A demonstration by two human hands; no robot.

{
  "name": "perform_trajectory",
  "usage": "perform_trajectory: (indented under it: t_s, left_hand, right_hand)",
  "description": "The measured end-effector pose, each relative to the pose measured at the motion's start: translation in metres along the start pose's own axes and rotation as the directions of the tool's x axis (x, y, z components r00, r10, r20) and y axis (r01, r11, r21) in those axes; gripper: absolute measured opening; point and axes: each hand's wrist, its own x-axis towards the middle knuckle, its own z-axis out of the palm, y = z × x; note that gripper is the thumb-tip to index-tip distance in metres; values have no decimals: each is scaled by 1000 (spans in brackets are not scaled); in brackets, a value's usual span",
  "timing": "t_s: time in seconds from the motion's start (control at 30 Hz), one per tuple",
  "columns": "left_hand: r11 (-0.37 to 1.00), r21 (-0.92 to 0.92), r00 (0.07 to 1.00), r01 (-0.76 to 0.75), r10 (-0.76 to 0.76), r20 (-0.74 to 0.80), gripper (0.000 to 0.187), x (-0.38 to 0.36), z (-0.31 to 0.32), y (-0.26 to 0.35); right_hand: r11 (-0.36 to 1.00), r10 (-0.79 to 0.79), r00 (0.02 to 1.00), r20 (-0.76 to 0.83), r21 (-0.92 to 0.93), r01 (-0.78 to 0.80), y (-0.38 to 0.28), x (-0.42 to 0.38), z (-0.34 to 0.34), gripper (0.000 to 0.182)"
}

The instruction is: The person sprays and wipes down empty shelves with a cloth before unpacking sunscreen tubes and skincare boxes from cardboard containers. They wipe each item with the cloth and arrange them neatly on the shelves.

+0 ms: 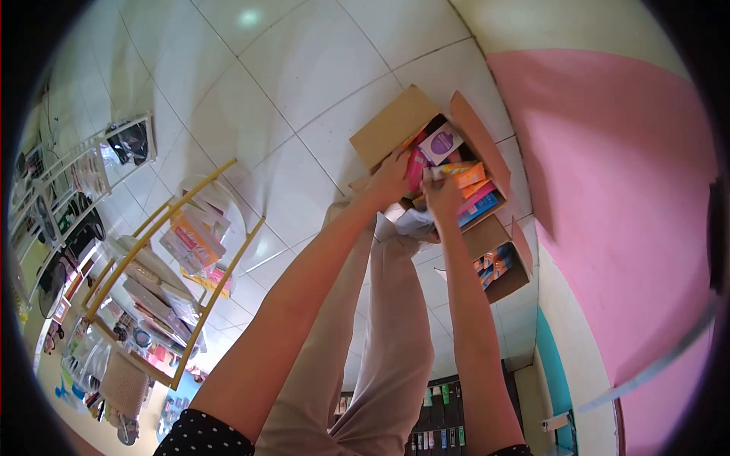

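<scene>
- I see the left hand (pixel 390 179) reaching into the big cardboard box (pixel 395 128), with the arm stretched long and the palm turned down.
- Its fingers are spread a little and bent, at the side of the pink packet (pixel 415 169); I cannot tell if they grasp it or only touch it.
- The right hand (pixel 443 199) is over the near side of the same box, its forearm going almost straight away from the body.
- Its fingers are curled inward beside the orange packet (pixel 470 175); if they pinch something, I cannot tell from here.
- The packets lie inside the big box, together with the purple and white box (pixel 441 143) and the blue packet (pixel 479 210).
- The big box stands open on the tiled floor (pixel 327 83), near the pink wall (pixel 593 167).
- Just beside it is the smaller box (pixel 511 286), also open, holding small orange and blue packets (pixel 494 266).
</scene>
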Motion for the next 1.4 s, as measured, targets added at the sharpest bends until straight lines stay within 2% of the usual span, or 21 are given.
perform_trajectory:
  t_s: [0.03,0.17,0.2,0.23,0.3,0.37,0.4,0.47,0.57,0.63,0.77,0.83,0.87,0.93,1.03,1.17,1.23,1.27,1.3,1.33,1.4]
  left_hand:
    - [994,75,990,-77,85,-110,53,9,15,-5]
    - [996,6,983,91,-89,-159,55,37,50,-1]
    - [992,35,952,119,-104,-288,54,44,61,-2]
    - [987,61,905,151,-113,-411,53,50,70,-4]
    - [967,117,888,225,-154,-434,50,60,80,-5]
    - [939,176,870,296,-189,-455,47,68,78,-3]
    - [935,114,877,336,-266,-401,45,71,75,-2]
    - [923,56,878,380,-341,-336,44,72,70,1]
    - [907,167,886,387,-317,-338,41,70,65,0]
    - [919,255,932,300,-226,-283,41,67,64,-6]
    - [899,373,965,229,-160,-206,43,55,54,-11]
    - [942,333,978,51,21,-208,43,42,45,-13]
    - [941,334,977,51,22,-210,43,35,41,-14]
    - [948,251,947,-197,250,-202,37,20,33,-15]
    - [983,111,968,-148,167,-189,30,-6,30,-10]
    - [997,60,977,-52,63,-205,27,-12,25,1]
    - [995,-91,957,45,-69,-283,21,-9,26,5]
    - [995,-90,956,43,-67,-284,21,-10,25,6]
    - [984,-143,966,108,-137,-219,19,-11,25,5]
    - [966,-192,967,176,-206,-148,18,-13,27,5]
    - [960,-217,972,176,-204,-114,16,-22,27,4]
  right_hand:
    - [1000,-6,999,-53,25,7,4,13,6,40]
    - [991,75,963,-258,124,-44,27,60,36,42]
    - [992,73,965,-252,118,-44,33,71,44,42]
    - [976,86,973,-213,214,-40,40,80,50,40]
    - [952,105,981,-162,301,-52,50,87,57,39]
    - [802,230,973,4,566,-192,42,89,47,36]
    - [802,238,971,9,562,-201,42,89,40,36]
    - [785,288,935,208,507,-355,45,89,23,35]
    - [870,170,965,201,428,-243,53,61,-6,30]
    - [893,99,978,186,416,-169,57,38,-24,30]
    - [811,254,937,239,475,-341,75,2,-53,32]
    - [800,287,918,273,458,-387,90,-7,-61,31]
    - [740,304,909,286,530,-414,96,-11,-62,30]
    - [671,318,898,303,597,-439,100,-16,-63,30]
    - [630,318,903,288,648,-428,104,-21,-61,31]
    - [740,301,897,323,514,-434,101,-14,-56,31]
    - [810,267,902,338,428,-400,82,-10,-58,31]
    - [945,291,917,272,70,-321,67,-6,-63,32]
    - [926,289,936,202,-307,-219,55,-2,-66,34]
    - [926,288,936,202,-308,-219,53,3,-64,34]
    - [896,-27,983,-180,-441,-56,48,17,-58,38]
